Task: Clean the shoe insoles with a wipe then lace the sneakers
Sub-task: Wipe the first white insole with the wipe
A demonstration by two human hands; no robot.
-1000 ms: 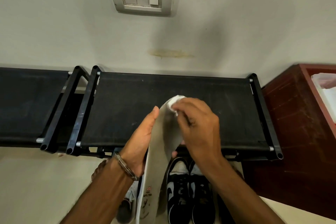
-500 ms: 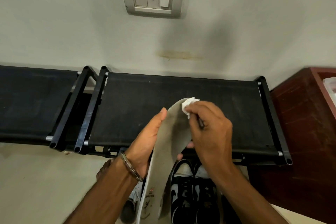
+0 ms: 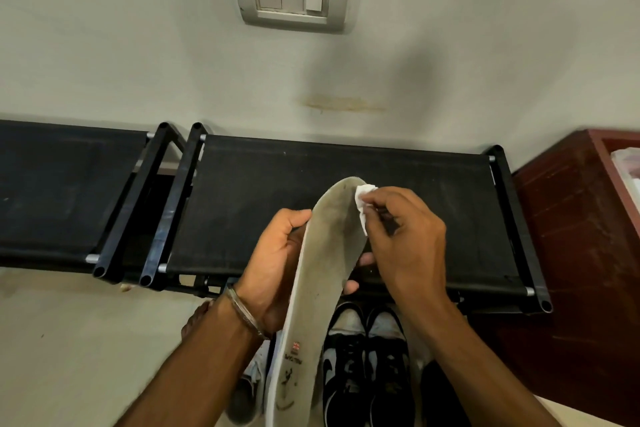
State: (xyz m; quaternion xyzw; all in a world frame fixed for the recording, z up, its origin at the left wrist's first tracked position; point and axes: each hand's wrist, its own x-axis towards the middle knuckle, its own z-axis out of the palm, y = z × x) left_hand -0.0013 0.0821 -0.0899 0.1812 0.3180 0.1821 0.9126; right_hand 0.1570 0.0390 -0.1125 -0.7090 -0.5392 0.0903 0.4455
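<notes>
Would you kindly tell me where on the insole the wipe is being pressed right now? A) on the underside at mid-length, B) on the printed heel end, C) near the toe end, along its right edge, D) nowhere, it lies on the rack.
C: the right hand pinches the wipe against the insole near its toe end.

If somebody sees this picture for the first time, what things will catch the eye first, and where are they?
In the centre, the left hand holds up a long pale insole, while the right hand presses a white wipe on its tip. Behind them a black rack stands against the wall, and black-and-white sneakers sit on the floor below.
</notes>
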